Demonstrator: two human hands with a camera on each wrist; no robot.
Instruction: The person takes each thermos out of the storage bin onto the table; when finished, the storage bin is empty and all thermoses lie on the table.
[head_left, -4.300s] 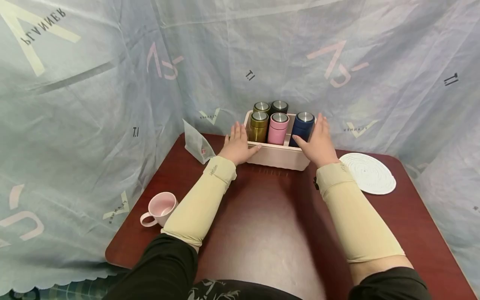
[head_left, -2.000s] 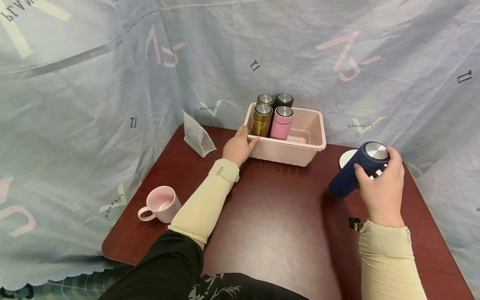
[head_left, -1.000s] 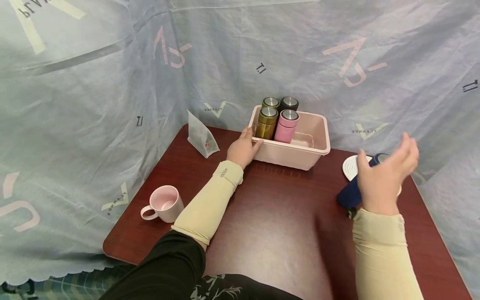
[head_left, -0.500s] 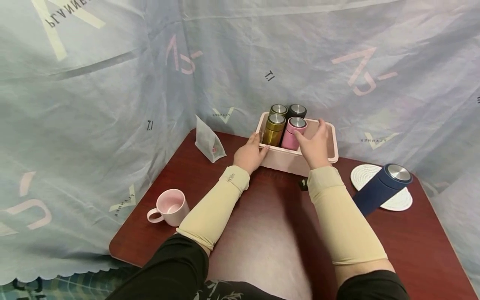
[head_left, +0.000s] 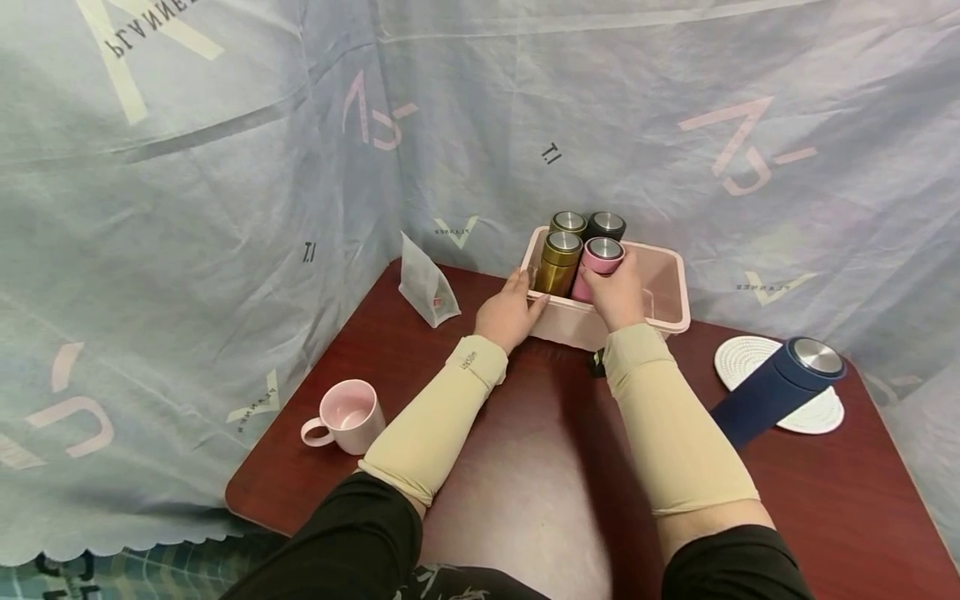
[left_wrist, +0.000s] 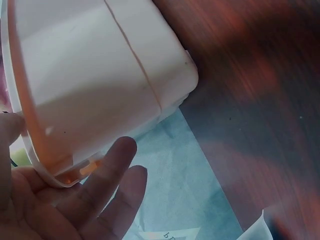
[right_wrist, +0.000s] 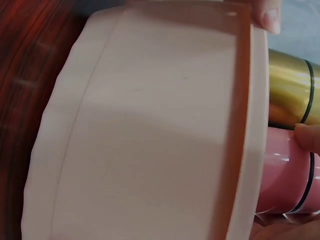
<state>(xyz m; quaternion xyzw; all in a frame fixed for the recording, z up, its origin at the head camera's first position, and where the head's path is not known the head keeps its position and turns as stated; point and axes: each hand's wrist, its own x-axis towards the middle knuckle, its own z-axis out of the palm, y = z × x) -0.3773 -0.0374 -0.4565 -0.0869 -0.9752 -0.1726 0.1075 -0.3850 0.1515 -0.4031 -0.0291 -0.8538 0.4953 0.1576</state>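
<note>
In the head view, a pale pink plastic bin (head_left: 572,323) stands at the table's back. My left hand (head_left: 504,315) holds its left front corner, thumb on the front rim and fingers along the side. In the left wrist view two fingers (left_wrist: 122,155) extend past the rim. My right hand (head_left: 618,292) grips a pink thermos flask (head_left: 604,260) inside the bin, thumb on its left and fingers on its right. Beside it stand a gold flask (head_left: 558,267), another gold one (head_left: 567,222) behind, and a black flask (head_left: 606,223).
A dark blue flask (head_left: 772,387) stands on the table (head_left: 517,467) at the right, in front of a round white woven mat (head_left: 742,358). A pink mug (head_left: 351,417) is at the left. A pale pouch (head_left: 426,283) stands at the back left, near the cloth curtain.
The blue flask has come out of the bin and onto the table at the right. My right hand has let it go, moved left and taken hold of the pink flask.
</note>
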